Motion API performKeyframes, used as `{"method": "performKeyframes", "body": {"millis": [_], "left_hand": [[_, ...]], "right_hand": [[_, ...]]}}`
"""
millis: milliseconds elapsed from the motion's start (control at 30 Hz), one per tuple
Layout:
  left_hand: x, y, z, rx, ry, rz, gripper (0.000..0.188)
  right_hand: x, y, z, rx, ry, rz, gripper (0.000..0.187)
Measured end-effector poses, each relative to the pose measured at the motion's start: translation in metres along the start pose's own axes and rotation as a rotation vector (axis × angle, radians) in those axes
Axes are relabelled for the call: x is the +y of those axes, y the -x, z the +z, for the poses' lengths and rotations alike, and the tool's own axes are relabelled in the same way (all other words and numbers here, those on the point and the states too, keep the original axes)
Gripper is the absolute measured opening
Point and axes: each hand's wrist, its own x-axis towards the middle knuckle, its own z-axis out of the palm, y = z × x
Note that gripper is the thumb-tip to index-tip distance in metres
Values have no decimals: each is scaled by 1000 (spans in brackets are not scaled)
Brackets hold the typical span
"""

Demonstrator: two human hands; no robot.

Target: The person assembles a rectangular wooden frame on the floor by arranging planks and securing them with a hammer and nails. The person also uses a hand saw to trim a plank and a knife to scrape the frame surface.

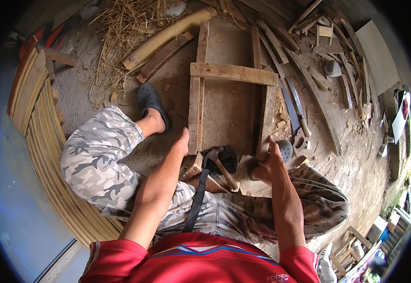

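Observation:
A rough wooden frame lies in front of me: two long side rails joined by a crosspiece, which lies over them. My left hand is at the near end of the left rail, gripping it from its outer side, with most fingers hidden. At the near end of the right rail, my right hand holds on from the outer side, its fingers partly hidden. Between my legs, a hammer with a wooden handle rests beside a black bundle and wooden blocks.
Right of the frame lie a handsaw and a long-bladed knife, among planks and offcuts. Straw and a thick bamboo piece lie far left. Bent bamboo strips curve along my left.

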Motion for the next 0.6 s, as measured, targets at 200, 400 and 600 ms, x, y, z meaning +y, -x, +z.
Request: {"method": "performKeyframes", "body": {"millis": [200,400,600], "left_hand": [[21,45,32,69,-194,465,103],[29,83,33,158,-493,587,103],[21,74,36,251,-662,709,87]], "right_hand": [[0,-27,-13,-42,84,-80,72],[4,-11,7,163,484,-365,68],[8,-22,14,318,618,-659,85]]}}
